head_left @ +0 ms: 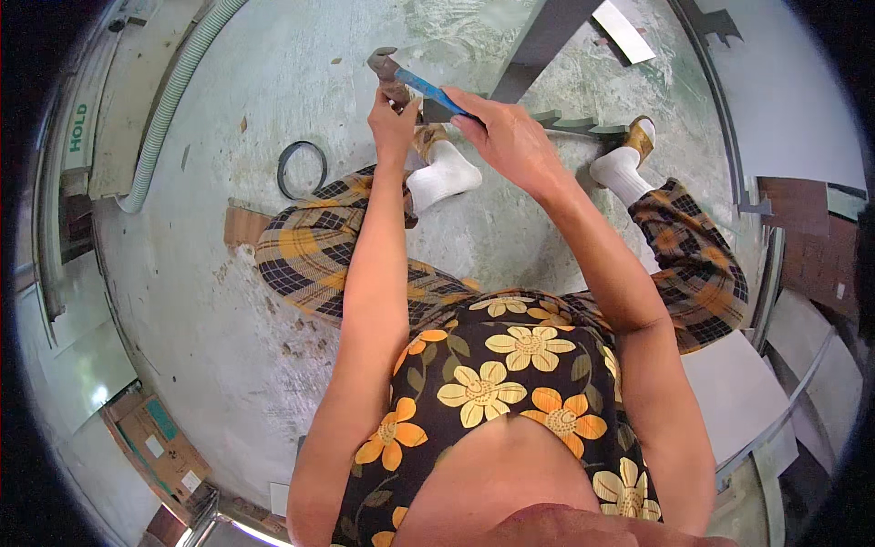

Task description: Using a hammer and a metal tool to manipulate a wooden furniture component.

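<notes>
My right hand (510,137) is wrapped round the blue handle of a hammer (424,89). The hammer's worn metal head points to the far left, just above my left hand (394,123). My left fingers are closed in a pinch on a small brownish piece right below the hammer head. Its kind is mostly hidden by the fingers and the head. Close by, a dark grey metal post (538,46) slants up from the floor, and a grey jagged strip (583,126) lies between it and my right foot.
A black ring-shaped strip (302,170) and a brown flat piece (244,226) lie on the floor at left. A ribbed hose (173,109) runs along the far left. Pale sheets (734,392) stand at right, and a cardboard box (157,447) sits at lower left.
</notes>
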The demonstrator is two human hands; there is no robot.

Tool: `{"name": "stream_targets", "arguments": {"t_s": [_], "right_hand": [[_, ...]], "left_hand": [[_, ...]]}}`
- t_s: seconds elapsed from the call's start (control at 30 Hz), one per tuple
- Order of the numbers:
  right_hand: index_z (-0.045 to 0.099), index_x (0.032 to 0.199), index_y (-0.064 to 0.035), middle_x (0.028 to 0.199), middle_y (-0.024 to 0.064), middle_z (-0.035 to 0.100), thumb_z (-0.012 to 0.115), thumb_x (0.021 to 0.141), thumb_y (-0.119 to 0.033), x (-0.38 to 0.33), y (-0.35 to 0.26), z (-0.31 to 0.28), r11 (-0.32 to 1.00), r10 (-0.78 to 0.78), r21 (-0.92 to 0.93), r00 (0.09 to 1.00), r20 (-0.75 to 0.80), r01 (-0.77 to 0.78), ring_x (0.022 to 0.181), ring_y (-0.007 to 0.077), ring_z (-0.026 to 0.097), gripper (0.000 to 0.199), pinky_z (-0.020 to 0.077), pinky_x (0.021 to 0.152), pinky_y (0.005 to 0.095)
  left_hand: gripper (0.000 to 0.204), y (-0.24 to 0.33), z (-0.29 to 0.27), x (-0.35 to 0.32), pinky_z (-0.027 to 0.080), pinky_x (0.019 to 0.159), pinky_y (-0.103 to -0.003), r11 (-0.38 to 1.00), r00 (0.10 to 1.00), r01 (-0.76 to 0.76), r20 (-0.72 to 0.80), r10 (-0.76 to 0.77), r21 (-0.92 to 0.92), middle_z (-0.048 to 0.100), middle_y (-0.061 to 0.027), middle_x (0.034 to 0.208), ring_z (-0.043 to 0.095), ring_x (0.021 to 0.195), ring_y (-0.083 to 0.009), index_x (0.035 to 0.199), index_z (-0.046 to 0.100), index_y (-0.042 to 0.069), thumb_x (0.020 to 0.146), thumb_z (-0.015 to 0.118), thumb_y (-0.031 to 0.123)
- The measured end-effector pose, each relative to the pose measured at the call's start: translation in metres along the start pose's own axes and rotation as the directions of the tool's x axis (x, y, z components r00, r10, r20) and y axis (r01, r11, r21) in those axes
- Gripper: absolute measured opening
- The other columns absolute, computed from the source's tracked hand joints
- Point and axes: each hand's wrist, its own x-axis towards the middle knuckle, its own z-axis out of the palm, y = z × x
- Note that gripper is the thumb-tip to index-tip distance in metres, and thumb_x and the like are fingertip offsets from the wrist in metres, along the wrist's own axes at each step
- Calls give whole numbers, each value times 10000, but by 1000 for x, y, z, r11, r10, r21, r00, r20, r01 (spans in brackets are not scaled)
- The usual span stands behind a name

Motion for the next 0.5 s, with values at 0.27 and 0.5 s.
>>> {"name": "stream_targets", "arguments": {"t_s": [0.27,0.5], "right_hand": [[569,1288,-139,905,211,651,600,904,-182,-20,3,-14,993,53,113,995,-79,-44,810,409,615,387,480,706,445],[569,1296,-162,891,199,651,621,894,-170,-24,-3,-26,993,-53,98,986,-157,69,727,385,602,405,492,673,415]], "left_hand": [[322,2,-10,-1,502,696,-306,986,984,-135,-128,123,-95,647,-94,898,605,770,-154,1032,580,-10,755,741,27],[300,20,-10,-7,493,688,-287,980,994,-97,-69,87,-171,622,-75,868,578,750,-139,1002,575,-13,753,741,16]]}}
